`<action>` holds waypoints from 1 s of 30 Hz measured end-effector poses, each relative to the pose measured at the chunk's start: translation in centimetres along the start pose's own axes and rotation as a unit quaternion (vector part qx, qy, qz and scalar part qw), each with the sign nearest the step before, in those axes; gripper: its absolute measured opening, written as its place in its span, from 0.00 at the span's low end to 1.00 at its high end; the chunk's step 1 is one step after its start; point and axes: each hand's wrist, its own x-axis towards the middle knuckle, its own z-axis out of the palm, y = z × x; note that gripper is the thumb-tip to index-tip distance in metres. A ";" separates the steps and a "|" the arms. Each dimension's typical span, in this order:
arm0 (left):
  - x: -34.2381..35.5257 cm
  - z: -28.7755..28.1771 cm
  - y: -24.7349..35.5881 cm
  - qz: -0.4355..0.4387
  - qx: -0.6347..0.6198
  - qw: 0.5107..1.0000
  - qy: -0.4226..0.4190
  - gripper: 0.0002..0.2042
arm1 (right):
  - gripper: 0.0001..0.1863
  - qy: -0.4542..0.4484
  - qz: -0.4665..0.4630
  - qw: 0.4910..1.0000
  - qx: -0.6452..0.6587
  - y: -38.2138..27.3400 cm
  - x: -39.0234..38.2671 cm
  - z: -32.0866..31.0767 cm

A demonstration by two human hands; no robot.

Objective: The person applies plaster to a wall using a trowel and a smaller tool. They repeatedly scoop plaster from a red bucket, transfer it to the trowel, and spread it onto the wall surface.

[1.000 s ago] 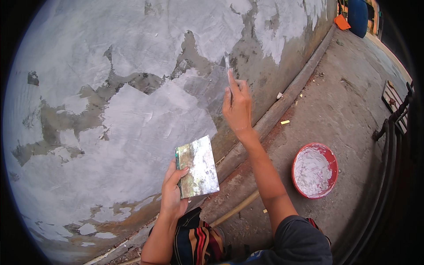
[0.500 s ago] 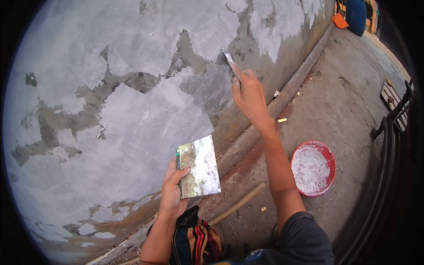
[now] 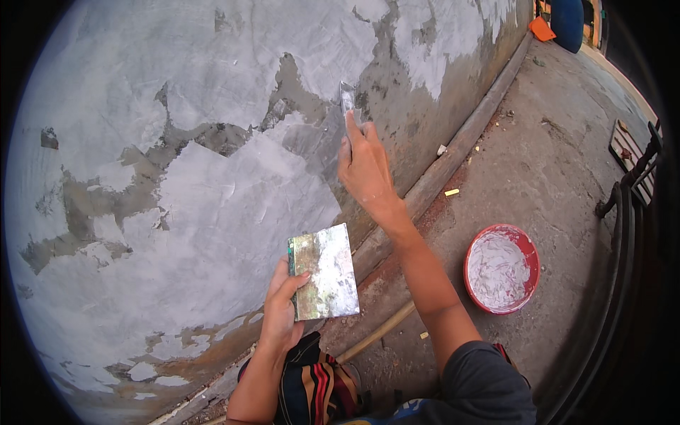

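My right hand (image 3: 368,166) is closed round a putty knife (image 3: 347,98), its blade up against the wall (image 3: 234,177). Pale grey filler covers much of that wall, with darker bare patches between the smears. Lower down, my left hand (image 3: 283,304) grips a flat rectangular metal plate (image 3: 324,273) by its left edge, thumb on top. The plate's face is shiny and smeared with whitish and brownish residue. To the right of my right forearm, a red bowl (image 3: 536,273) of whitish filler (image 3: 498,269) stands on the ground.
A rounded ledge (image 3: 453,159) runs along the wall's foot. Behind my right arm lies a wooden pole (image 3: 375,331). At the right are dark metal bars (image 3: 623,241) and a slatted board (image 3: 630,159). A blue barrel (image 3: 567,25) and an orange object (image 3: 542,29) stand far off.
My right hand has moved left and slightly down with the putty knife, whose blade now points more upright. The metal plate in my left hand has shifted slightly right and down.
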 end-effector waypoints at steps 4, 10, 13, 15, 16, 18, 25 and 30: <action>0.1 -0.4 -0.1 0.006 -0.009 1.000 0.017 0.22 | 0.26 -0.024 0.000 0.998 0.051 -0.5 -2.0 0.5; 0.0 -0.4 -0.2 -0.010 0.007 1.000 -0.004 0.22 | 0.26 0.008 0.042 0.998 0.049 0.4 -0.3 0.9; 0.4 0.3 -0.5 -0.010 -0.001 1.000 0.005 0.22 | 0.25 0.026 0.044 0.996 0.076 -0.1 -1.4 4.4; 0.4 0.4 -0.1 -0.007 -0.003 1.000 -0.004 0.22 | 0.25 0.001 0.054 0.994 0.094 -0.6 -2.1 4.1; 0.2 0.3 0.1 -0.004 -0.005 1.000 -0.005 0.22 | 0.24 -0.011 0.046 0.993 0.108 -0.7 -2.5 3.3; 0.0 0.2 0.1 0.000 -0.004 1.000 0.005 0.22 | 0.23 -0.035 0.028 0.990 0.135 -0.3 -2.9 -0.2; 0.0 0.5 -0.2 -0.001 0.001 1.000 -0.009 0.24 | 0.21 -0.049 0.073 0.994 0.059 2.1 2.5 -6.1; 0.1 0.1 -0.3 0.003 -0.002 1.000 0.010 0.25 | 0.21 -0.073 0.039 0.996 0.013 0.4 1.7 -3.8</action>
